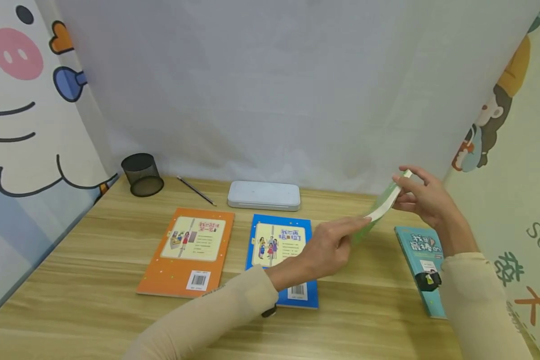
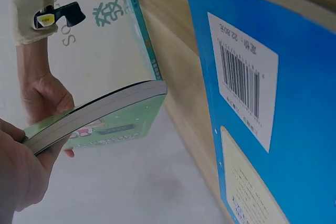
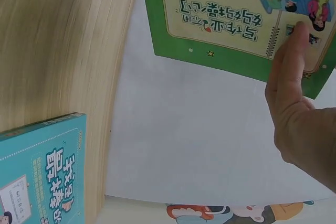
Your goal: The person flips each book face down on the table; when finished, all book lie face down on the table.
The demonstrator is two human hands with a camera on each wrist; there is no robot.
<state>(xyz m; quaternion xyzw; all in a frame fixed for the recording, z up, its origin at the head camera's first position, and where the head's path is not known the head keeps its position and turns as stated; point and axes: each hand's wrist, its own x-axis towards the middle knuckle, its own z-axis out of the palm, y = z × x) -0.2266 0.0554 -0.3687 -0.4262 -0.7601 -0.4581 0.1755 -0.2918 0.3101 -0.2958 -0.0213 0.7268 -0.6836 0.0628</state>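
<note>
A green book (image 1: 380, 206) is held tilted in the air above the right part of the table, its white page edges turned toward me in the head view. My left hand (image 1: 326, 247) pinches its lower left end. At the upper right end, my right hand (image 1: 425, 195) grips it between thumb and fingers. The right wrist view shows the green-bordered cover (image 3: 220, 40) with a cartoon picture and a finger lying across it. Beneath my left arm lies a blue book (image 1: 281, 225), partly covered by the hand. A teal book (image 1: 416, 245) lies under my right forearm, partly hidden.
An orange book (image 1: 186, 277) lies on the wooden table (image 1: 94, 260) left of the blue one. Along the back stand a black mesh pen cup (image 1: 142, 175), a pencil (image 1: 196, 190) and a pale case (image 1: 264, 195). A white curtain (image 1: 270, 90) hangs behind the table.
</note>
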